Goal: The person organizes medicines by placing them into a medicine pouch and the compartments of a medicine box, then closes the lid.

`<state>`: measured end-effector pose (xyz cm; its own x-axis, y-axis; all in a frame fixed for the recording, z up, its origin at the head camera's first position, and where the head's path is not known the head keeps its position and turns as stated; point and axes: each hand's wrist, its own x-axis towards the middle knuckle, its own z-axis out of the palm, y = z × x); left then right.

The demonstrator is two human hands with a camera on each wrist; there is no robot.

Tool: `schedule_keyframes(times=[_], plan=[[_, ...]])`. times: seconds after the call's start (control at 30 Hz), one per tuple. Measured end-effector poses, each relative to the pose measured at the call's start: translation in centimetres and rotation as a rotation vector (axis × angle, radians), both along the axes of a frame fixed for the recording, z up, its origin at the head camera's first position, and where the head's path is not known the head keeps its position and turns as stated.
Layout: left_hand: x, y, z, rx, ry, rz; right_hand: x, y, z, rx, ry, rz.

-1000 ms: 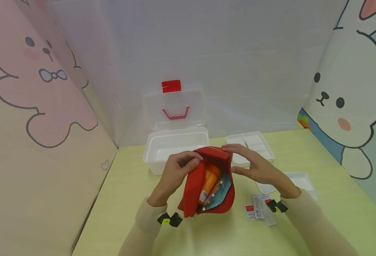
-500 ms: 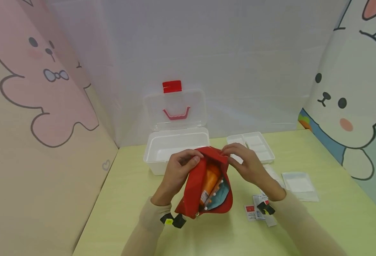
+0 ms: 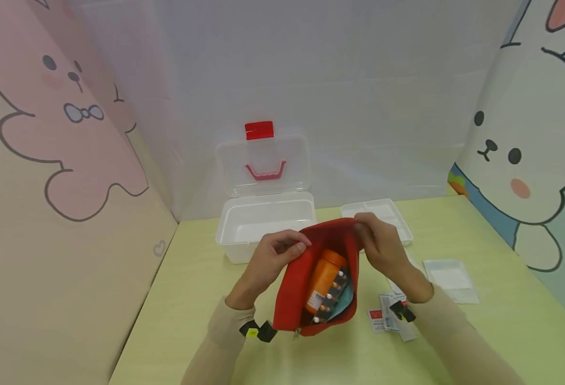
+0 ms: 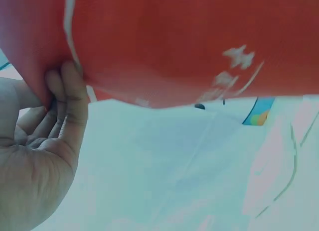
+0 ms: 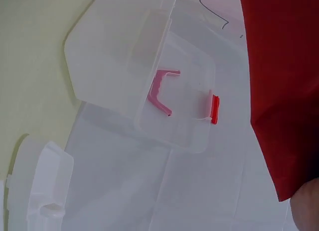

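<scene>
A red zippered pouch [image 3: 294, 289] hangs between both hands above the table, its mouth spread wide toward the head camera. My left hand [image 3: 270, 262] pinches its left edge between thumb and fingers; the left wrist view shows that hand [image 4: 55, 126] at the pouch's corner. At the upper right corner, my right hand [image 3: 385, 248] grips the rim. Inside lie an orange bottle [image 3: 324, 280] with a white label, a dark strip with small white-tipped pieces [image 3: 332, 297] and a light blue item [image 3: 343, 303]. In the right wrist view the red fabric [image 5: 284, 91] covers most of that hand.
Behind the pouch stands a white plastic box [image 3: 263, 214], its clear lid [image 3: 263, 152] raised. A divided white tray [image 3: 383, 211] sits to its right. Several small packets [image 3: 390, 315] and a flat white package [image 3: 450, 278] lie on the right of the table [image 3: 181, 299].
My right hand has taken hold of the pouch's right rim and drawn it outward to the right. The mouth is wider, showing more of the orange bottle and the dark strip.
</scene>
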<state>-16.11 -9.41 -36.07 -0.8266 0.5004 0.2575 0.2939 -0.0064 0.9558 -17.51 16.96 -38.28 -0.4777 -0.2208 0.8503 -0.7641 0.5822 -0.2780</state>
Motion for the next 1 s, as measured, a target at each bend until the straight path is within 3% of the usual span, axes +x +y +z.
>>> schedule_keyframes(times=[0.17, 0.37, 0.6, 0.83, 1.0], plan=[[0.2, 0.0, 0.1, -0.04, 0.04, -0.042, 0.2, 0.2, 0.3, -0.03, 0.107, -0.063], [-0.1, -0.4, 0.1, 0.01, 0.032, -0.059, 0.5, 0.2, 0.6, -0.14, 0.155, -0.137], [-0.5, -1.8, -0.3, -0.009, -0.008, -0.01, 0.9, 0.5, 1.1, -0.233, 0.203, -0.173], [-0.7, -3.4, -1.2, 0.23, -0.134, -0.118, 0.8, 1.2, 1.7, -0.354, 0.219, -0.22], [-0.6, -3.6, -2.2, 0.351, -0.196, -0.125, 0.6, 1.6, 2.1, -0.472, 0.189, -0.221]])
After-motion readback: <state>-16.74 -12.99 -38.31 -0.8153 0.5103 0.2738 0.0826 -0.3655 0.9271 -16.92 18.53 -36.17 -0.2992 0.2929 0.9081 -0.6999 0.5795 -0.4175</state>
